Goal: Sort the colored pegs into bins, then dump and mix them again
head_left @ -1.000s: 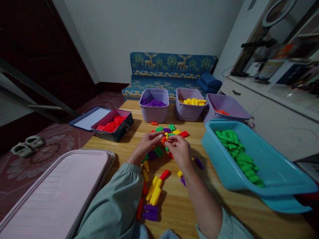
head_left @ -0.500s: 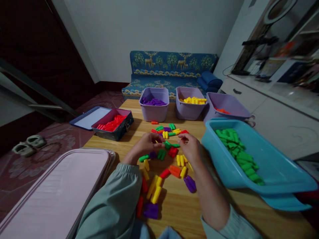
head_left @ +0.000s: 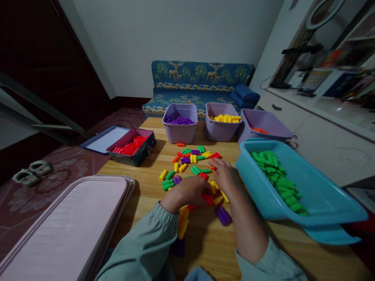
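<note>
Small plastic building pieces in several colours lie scattered on the wooden table [head_left: 137, 195]. My left hand [head_left: 190, 191] bends down over the middle of them, its fingers closed at an orange-red piece [head_left: 207, 199]. The fingertips are partly hidden behind the hand. Just to the right, my right hand [head_left: 224, 174] has its fingers curled, with a small orange piece [head_left: 213, 168] between the fingertips. Close around are green pieces [head_left: 195, 169], yellow pieces [head_left: 217, 201] and a purple piece [head_left: 223, 215]. My left forearm covers some pieces nearer me.
Beyond the pieces stand lilac bins with purple pieces [head_left: 180, 121], yellow pieces [head_left: 225, 118] and orange pieces [head_left: 259, 130]. A blue tub [head_left: 263, 203] of green pieces is at the right. An open tin [head_left: 133, 157] of red pieces and a pink lid [head_left: 58, 226] sit left.
My left hand has moved right and nearer to me, from beside the green pieces to the orange-red piece, uncovering yellow and purple pieces. My right hand has shifted only slightly.
</note>
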Available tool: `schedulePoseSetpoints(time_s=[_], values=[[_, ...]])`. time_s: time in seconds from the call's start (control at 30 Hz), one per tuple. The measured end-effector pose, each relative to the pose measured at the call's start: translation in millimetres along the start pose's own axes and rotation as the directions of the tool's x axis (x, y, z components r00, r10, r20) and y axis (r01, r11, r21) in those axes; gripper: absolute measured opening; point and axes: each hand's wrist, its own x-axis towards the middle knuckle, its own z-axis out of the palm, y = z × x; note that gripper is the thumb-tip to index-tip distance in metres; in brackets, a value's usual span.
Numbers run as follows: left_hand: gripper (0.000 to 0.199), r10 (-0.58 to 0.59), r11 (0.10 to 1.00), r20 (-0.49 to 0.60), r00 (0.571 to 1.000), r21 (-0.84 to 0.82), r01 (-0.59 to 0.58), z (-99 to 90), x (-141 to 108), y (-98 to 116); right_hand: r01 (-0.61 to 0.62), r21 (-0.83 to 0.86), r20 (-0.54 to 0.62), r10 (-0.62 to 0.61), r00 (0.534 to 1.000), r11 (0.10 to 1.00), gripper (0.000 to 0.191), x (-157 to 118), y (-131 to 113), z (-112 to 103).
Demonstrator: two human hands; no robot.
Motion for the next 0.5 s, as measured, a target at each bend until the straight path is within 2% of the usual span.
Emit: schedulePoseSetpoints(time_s=[0.07,0.1,0.17,0.23,0.3,0.33,0.4,0.5], values=[[0.019,-0.047,0.969,-0.059,0.997,-0.246,0.031,-4.1,2,-12,-0.007,-0.025,0.014,0.007,1.0,1.0,0.043,-1,1,4],[0.02,-0.101,0.912,-0.09,0.991,-0.407,0.056,-5.6,3,-18,-0.022,-0.02,0.013,0.023,1.0,1.0,0.037,-1,2,6],[0.019,-0.259,0.689,-0.145,0.955,-0.721,0.078,-6.7,6,-28,-0.081,0.03,-0.002,0.081,0.997,0.996,0.026,0,3,9],[0.014,-0.408,0.412,-0.151,0.901,-0.911,0.033,-5.8,9,-36,-0.139,0.153,-0.044,0.147,0.988,0.978,0.015,2,1,8],[0.013,-0.491,0.206,-0.118,0.863,-0.978,-0.017,-4.7,12,-39,-0.13,0.331,-0.133,0.182,0.974,0.935,0.012,4,-6,5],[0.016,-0.5,0.134,-0.091,0.861,-0.991,-0.027,-4.5,13,-39,-0.091,0.417,-0.187,0.184,0.965,0.904,0.017,5,-11,4],[0.02,-0.482,0.021,-0.043,0.875,-0.999,-0.038,-5.3,13,-38,0.019,0.547,-0.267,0.153,0.952,0.837,0.024,6,-25,3],[0.016,-0.482,-0.116,-0.007,0.876,-0.991,-0.071,-7.4,12,-34,0.13,0.656,-0.248,0.05,0.967,0.743,0.031,2,-45,9]])
